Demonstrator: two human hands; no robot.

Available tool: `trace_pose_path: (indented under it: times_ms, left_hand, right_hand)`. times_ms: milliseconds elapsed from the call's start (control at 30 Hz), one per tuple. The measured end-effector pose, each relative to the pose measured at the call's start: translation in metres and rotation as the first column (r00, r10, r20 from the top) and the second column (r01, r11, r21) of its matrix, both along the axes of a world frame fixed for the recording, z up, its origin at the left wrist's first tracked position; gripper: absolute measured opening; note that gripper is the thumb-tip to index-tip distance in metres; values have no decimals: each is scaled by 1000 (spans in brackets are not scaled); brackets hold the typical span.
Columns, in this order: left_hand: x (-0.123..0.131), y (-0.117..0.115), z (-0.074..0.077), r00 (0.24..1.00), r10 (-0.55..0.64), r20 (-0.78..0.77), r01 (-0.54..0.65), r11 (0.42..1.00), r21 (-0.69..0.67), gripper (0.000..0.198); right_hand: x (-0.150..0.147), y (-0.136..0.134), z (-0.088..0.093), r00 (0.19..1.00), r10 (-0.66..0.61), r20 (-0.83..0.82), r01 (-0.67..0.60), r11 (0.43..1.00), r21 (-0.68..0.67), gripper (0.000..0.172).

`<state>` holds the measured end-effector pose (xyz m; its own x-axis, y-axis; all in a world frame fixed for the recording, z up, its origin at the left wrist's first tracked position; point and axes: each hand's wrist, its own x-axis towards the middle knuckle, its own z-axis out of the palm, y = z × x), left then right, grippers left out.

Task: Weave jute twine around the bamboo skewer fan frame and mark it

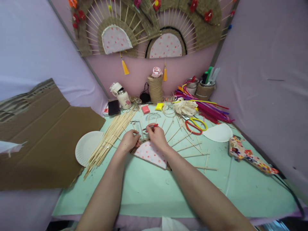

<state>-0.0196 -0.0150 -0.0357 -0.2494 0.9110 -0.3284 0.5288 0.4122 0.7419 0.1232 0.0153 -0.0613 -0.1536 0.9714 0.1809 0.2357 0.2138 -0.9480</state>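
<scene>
1. The fan piece lay in the middle of the table, with sticks around its far side.
2. At this side were the left hand and, with a pen in it, the right hand.
3. On the left lay the stick bundle, partly over a plate.
4. On the right lay the scissors, and farther right the glue gun.
5. Behind, from left to right, stood the bottle, the twine spool and the pen cup.

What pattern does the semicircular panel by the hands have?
The semicircular panel has reddish dots on a pale ground, seen in the head view.
</scene>
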Motion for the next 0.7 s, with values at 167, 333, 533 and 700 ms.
trace_pose_path:
  times_ms: [167,333,533,700]
  left_hand:
    - [1,-1,2,1000,-1,-7,1,1000,1,23]
    - [1,-1,3,1000,8,-9,-8,1000,-5,24]
    - [0,-1,0,1000,5,8,-5,1000,1,26]
    - [1,-2,4,999,21,40,-22,1000,17,26]
  right_hand:
    - [0,0,-1,1000,1,12,-1,1000,0,21]
    - [0,0,-1,1000,2,15,-2,1000,3,21]
    - [0,0,-1,1000,7,20,-7,1000,1,22]
    - [0,0,-1,1000,4,4,-4,1000,8,22]
